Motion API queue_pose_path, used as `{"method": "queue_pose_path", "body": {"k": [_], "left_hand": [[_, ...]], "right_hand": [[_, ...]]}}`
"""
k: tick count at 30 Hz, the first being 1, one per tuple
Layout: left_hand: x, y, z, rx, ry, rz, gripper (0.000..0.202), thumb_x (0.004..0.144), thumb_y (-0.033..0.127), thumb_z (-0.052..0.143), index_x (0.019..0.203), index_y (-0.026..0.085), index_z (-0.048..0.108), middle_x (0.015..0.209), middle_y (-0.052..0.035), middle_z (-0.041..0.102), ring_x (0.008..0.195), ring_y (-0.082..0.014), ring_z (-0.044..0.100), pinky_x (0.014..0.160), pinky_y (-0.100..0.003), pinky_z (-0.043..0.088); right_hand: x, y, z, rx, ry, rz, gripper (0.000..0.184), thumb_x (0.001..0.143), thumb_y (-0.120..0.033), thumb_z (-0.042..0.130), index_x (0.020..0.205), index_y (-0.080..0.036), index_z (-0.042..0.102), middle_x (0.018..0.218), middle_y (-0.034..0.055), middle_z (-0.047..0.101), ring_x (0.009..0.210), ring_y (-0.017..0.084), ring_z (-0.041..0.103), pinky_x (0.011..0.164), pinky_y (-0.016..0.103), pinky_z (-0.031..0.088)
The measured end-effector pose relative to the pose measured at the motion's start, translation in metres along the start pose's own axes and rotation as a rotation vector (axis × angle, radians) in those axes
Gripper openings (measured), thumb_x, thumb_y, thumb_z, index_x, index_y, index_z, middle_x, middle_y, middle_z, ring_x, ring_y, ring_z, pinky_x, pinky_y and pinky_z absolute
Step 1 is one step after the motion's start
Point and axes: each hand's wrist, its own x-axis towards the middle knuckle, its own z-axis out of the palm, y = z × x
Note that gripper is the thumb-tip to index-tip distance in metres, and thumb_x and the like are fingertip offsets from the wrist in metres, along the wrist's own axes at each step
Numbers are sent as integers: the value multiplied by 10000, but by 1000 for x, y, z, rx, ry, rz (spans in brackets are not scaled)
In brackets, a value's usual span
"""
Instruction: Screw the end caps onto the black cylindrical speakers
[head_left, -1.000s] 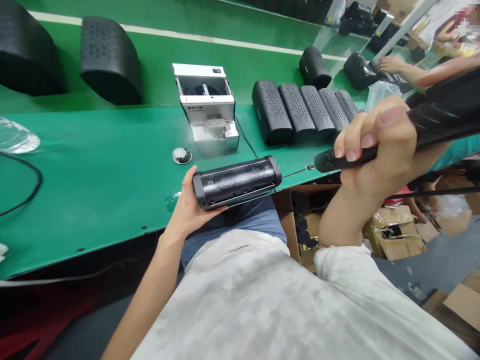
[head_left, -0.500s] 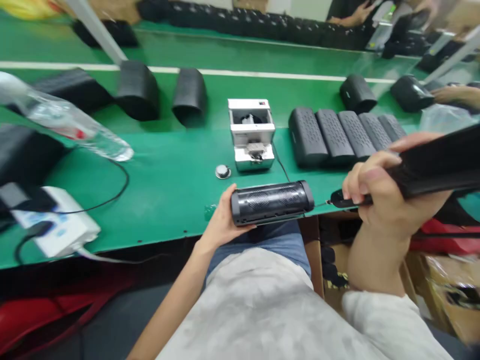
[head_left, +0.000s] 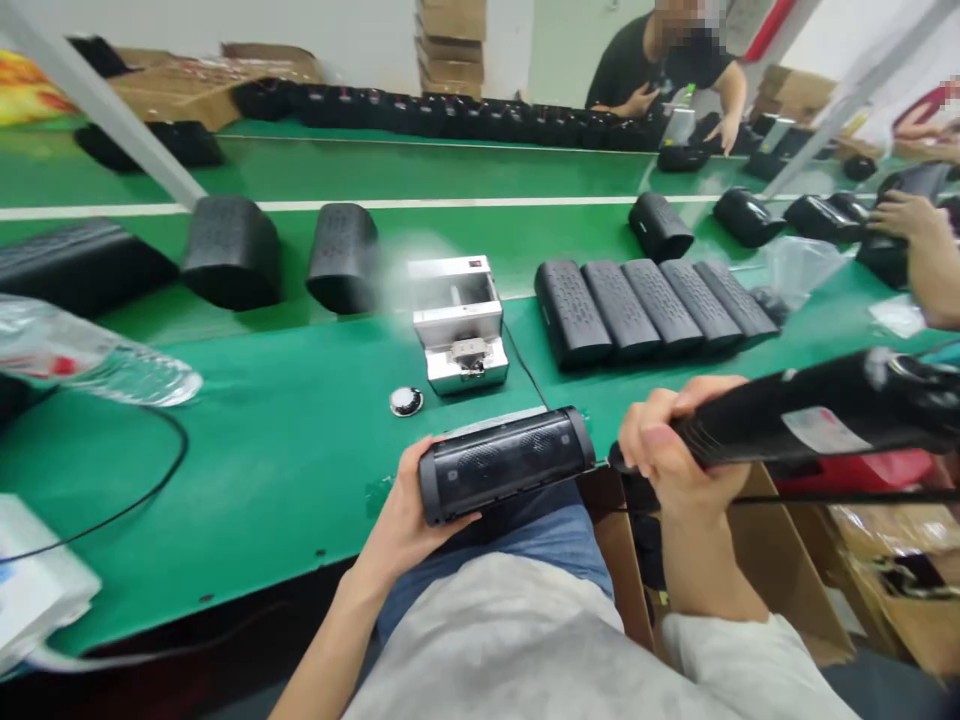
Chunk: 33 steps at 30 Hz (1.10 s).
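My left hand [head_left: 409,515] grips the left end of a black cylindrical speaker [head_left: 510,462], which lies sideways at the table's front edge above my lap. Wrapped round a black electric screwdriver [head_left: 810,415], my right hand [head_left: 686,440] holds it almost level, bit pointing left. The bit's tip is close to the speaker's right end; whether they touch I cannot tell. Just beyond the speaker stands a white and silver screw feeder [head_left: 461,325]. A small round metal-rimmed piece [head_left: 406,401] lies to the left of the feeder.
Several black speaker housings [head_left: 649,310] stand in a row right of the feeder. A clear plastic bottle [head_left: 97,350] and a white power box [head_left: 41,575] are at the left. Cardboard boxes [head_left: 780,570] sit below on the right. A co-worker's hand [head_left: 915,230] shows at the far right.
The view has tilted up and shifted. My right hand and the screwdriver have come closer to the speaker's right end. My left hand keeps its grip on the speaker.
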Motion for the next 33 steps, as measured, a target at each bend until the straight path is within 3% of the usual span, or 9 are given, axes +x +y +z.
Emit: {"method": "queue_pose_path", "body": {"k": [9,12,15,19,22,24,27,31,33], "left_hand": [[5,-4,-9,33,-37,-111,1159,860,531,946,1791,315,290,1552,-154,663,1319,-377,785,1177,-584,642],[13,-2,-17,13,-76,-61,1148,880,508,909,1820,330,275,1625,-154,637,1404,-385,750,1232,-593,600],[18,2,-21,7,-47,-53,1035,854,503,919,1746,329,423,1543,-122,685,1335,-371,773,1179,-549,630],[20,13,-25,-22,41,-100,905,826,546,927,1610,301,547,1433,-88,706,1217,-334,777,1116,-507,643],[38,29,-34,-127,83,-96,933,821,628,940,1596,283,552,1396,-94,722,1174,-316,777,1097,-487,647],[70,44,-41,-237,136,-70,953,818,691,946,1587,280,564,1419,-112,723,1208,-323,768,1094,-478,649],[155,76,-45,-393,251,-9,953,814,758,942,1555,278,584,1471,-133,703,1294,-327,738,1075,-447,654],[293,127,-28,-393,437,-93,902,870,697,955,1510,229,525,1358,-140,728,1104,-257,777,949,-394,670],[344,152,-12,-331,459,-96,898,931,612,950,1552,184,462,1392,-155,718,1161,-224,754,1023,-378,646]], "right_hand": [[8,2,-2,-4,-72,38,209,1076,-205,809,1211,-235,653,727,-74,627,488,89,549,497,205,506],[22,-22,-4,16,-109,-32,251,1070,-187,808,1263,-258,666,732,-78,633,483,89,550,490,199,502],[32,-63,-18,90,-90,-183,302,1060,-191,795,1318,-291,674,733,-85,618,456,90,518,434,187,471],[25,-88,-62,169,120,-275,266,917,-387,926,1031,-241,734,687,-50,522,501,120,488,426,221,466],[4,-58,-97,301,354,-78,432,764,-485,994,882,-235,662,637,-77,367,518,104,392,498,229,473],[-13,-19,-113,395,415,68,462,779,-471,979,865,-228,595,672,-81,338,544,95,367,516,209,447],[-34,49,-123,507,446,243,508,870,-449,961,843,-209,515,745,-68,396,617,86,429,575,189,463],[-50,125,-127,632,506,440,363,1130,-496,786,1075,-153,681,924,-6,633,737,111,602,663,230,572],[-53,150,-128,669,524,519,349,1152,-483,768,1232,-147,718,1065,38,710,829,138,682,729,267,637]]}}
